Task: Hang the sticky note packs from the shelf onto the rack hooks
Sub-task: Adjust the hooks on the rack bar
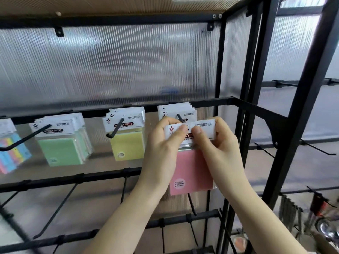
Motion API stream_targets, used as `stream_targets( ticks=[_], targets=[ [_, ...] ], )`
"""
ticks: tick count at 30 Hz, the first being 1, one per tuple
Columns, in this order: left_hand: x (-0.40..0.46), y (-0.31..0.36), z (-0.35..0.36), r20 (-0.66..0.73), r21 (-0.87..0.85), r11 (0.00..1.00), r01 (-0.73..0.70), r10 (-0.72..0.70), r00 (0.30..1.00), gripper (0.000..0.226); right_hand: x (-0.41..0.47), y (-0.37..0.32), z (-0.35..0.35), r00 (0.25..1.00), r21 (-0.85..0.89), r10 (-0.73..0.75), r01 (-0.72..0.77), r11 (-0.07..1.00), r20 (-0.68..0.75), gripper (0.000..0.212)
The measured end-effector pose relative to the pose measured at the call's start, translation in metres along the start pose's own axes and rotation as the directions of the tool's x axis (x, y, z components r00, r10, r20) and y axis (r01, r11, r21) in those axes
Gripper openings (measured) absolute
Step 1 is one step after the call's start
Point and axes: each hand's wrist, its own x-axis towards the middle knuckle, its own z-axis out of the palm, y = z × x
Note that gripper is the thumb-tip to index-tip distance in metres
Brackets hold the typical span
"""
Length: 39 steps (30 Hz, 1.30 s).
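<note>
A pink sticky note pack [191,173] hangs in front of the rightmost hook [179,117] of the upper rack bar. My left hand [163,142] pinches the left side of its white header card, and my right hand [214,143] pinches the right side. The card's hole sits at the hook's tip. Several white-headed packs [177,111] hang behind it on the same hook. A yellow pack [126,146] and a green pack [63,151] hang on hooks to the left, and a multicoloured pack [12,153] hangs at the far left edge.
Bare black hooks [60,204] jut forward from the lower bars [73,178]. The black rack frame [245,107] stands at the right, with a ribbed translucent panel [110,66] behind. More bare hooks [319,148] stick out on the neighbouring rack at the right.
</note>
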Motion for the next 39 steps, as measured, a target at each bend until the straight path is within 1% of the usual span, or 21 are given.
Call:
stream_targets(
  ticks=[4, 9, 13, 15, 18, 20, 24, 27, 29, 31, 32, 35, 37, 39],
  targets=[
    [0.0, 0.001, -0.003, 0.007, -0.007, 0.999, 0.047, -0.047, 0.999, 0.005, 0.001, -0.003, -0.001, 1.0, -0.011, -0.024, 0.024, 1.0, 0.014, 0.015],
    [0.0, 0.001, -0.001, 0.007, 0.079, 0.996, -0.049, 0.048, 0.999, 0.007, 0.004, -0.003, 0.002, 0.999, -0.02, -0.035, 0.035, 0.999, 0.001, 0.017],
    [0.0, 0.0, -0.004, 0.044, 0.084, 0.996, -0.023, 0.019, 0.999, 0.003, 0.002, -0.002, 0.002, 1.0, 0.008, -0.024, 0.024, 1.0, 0.002, 0.019],
    [-0.001, -0.001, -0.004, 0.059, 0.095, 0.995, -0.035, 0.03, 0.998, 0.004, 0.001, -0.002, 0.002, 1.0, 0.014, -0.015, 0.015, 1.0, 0.004, 0.021],
    [-0.001, -0.002, -0.003, 0.05, 0.134, 0.989, -0.069, 0.063, 0.997, 0.004, 0.001, -0.001, 0.001, 1.0, 0.024, -0.005, 0.005, 1.0, 0.023, 0.017],
    [0.0, -0.002, -0.002, 0.039, 0.108, 0.993, -0.046, 0.042, 0.998, 0.004, 0.001, -0.001, 0.0, 1.0, 0.039, -0.004, 0.002, 0.999, 0.03, 0.015],
    [0.003, -0.001, -0.001, 0.002, 0.001, 1.0, 0.03, -0.03, 1.0, 0.005, 0.001, -0.001, -0.002, 0.999, 0.043, -0.018, 0.016, 0.999, 0.045, 0.013],
    [0.006, -0.006, -0.002, -0.016, 0.003, 0.999, 0.039, -0.039, 0.999, 0.005, 0.002, 0.003, -0.003, 0.998, 0.022, 0.0, -0.002, 1.0, 0.057, 0.016],
    [0.008, -0.014, -0.003, -0.029, 0.033, 0.999, 0.03, -0.029, 0.999, 0.01, 0.003, 0.008, -0.003, 0.998, 0.014, 0.023, -0.024, 1.0, 0.062, 0.016],
    [0.009, -0.021, -0.005, -0.053, 0.079, 0.997, -0.001, 0.005, 0.999, 0.006, 0.004, 0.012, -0.002, 0.998, -0.016, 0.023, -0.022, 1.0, 0.051, 0.015],
    [0.009, -0.025, -0.007, -0.078, 0.122, 0.992, -0.03, 0.04, 0.996, 0.008, 0.005, 0.014, -0.002, 0.999, -0.024, 0.022, -0.021, 0.999, 0.034, 0.015],
    [0.011, -0.037, -0.008, -0.173, 0.31, 0.943, -0.124, 0.184, 0.968, 0.023, 0.009, 0.022, -0.002, 0.999, -0.074, 0.016, -0.019, 0.997, -0.044, 0.028],
    [0.012, -0.047, -0.01, -0.242, 0.433, 0.884, -0.174, 0.301, 0.923, 0.032, 0.012, 0.029, -0.002, 0.997, -0.154, 0.005, -0.017, 0.988, -0.078, 0.04],
    [0.014, -0.059, -0.011, -0.29, 0.539, 0.815, -0.212, 0.416, 0.862, 0.036, 0.015, 0.038, -0.003, 0.995, -0.206, 0.017, -0.037, 0.978, -0.098, 0.048]
  ],
)
